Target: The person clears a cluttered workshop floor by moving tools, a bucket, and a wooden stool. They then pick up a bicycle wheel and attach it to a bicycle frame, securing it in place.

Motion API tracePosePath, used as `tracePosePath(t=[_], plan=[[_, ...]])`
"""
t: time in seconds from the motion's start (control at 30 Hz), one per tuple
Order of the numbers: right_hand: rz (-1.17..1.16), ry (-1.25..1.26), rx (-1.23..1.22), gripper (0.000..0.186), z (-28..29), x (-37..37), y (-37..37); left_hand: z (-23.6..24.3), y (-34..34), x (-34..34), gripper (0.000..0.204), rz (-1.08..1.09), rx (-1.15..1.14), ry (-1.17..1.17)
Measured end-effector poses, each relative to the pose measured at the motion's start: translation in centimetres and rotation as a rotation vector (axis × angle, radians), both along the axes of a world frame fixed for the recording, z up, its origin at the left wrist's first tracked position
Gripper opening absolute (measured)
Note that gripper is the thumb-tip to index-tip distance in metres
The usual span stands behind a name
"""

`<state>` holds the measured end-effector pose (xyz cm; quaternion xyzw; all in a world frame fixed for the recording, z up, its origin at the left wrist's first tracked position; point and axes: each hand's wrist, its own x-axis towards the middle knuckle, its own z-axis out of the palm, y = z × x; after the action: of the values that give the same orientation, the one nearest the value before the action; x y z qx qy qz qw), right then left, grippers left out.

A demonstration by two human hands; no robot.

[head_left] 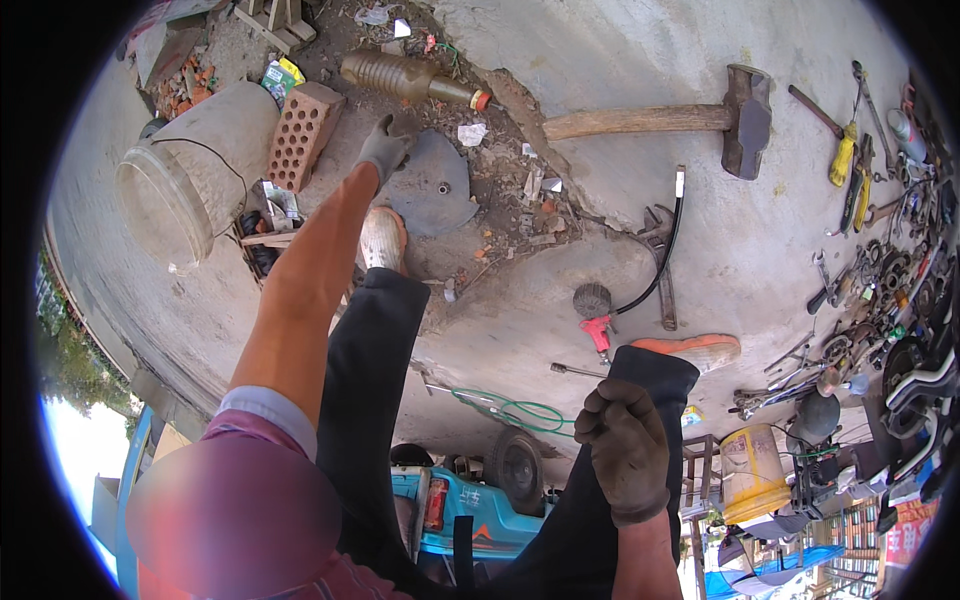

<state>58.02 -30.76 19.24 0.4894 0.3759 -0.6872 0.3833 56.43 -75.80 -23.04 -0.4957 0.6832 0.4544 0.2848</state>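
Observation:
My left hand point(386, 150), in a grey work glove, reaches far forward to the upper left edge of a flat, roughly round grey plate point(435, 205) lying on the dirt. Its fingers are apart; whether they touch the plate I cannot tell. A small round metal piece sits on the plate near its middle point(444, 188). My right hand point(625, 445), in a dark dirty glove, is raised near my right knee with its fingers curled in and nothing visible in them. Ahead of it lie a red-handled air tool point(598, 330) with a black hose point(660, 270) and a wire cup brush point(592, 299).
A perforated brick point(303, 135) and a tipped white bucket point(175, 185) are left of the plate. Beyond it lies a brown plastic bottle point(405, 76). A sledgehammer point(745, 120) and adjustable wrench point(667, 285) lie on broken concrete. Tools crowd the right; a yellow bucket point(753, 470) stands nearer.

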Motion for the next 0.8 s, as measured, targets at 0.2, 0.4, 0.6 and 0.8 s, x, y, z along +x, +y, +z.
tracePosePath(t=[0.2,0.4,0.6,0.8], plan=[[0.035,-0.005,-0.010,0.026,0.5,0.5,-0.4,-1.6,1.0,5.6,0.047,-0.715,-0.295,-0.153],[0.045,0.018,0.019,0.025,0.7,0.2,-0.5,1.6,-7.4,6.9,0.040,-0.495,-0.405,-0.107],[0.053,0.074,-0.015,0.026,1.0,0.9,-0.6,6.1,-13.3,6.0,0.049,-0.474,-0.816,-0.076],[0.245,0.008,-0.077,0.029,2.0,2.2,-1.9,8.6,-3.3,6.0,0.051,-0.363,-0.110,0.069]])
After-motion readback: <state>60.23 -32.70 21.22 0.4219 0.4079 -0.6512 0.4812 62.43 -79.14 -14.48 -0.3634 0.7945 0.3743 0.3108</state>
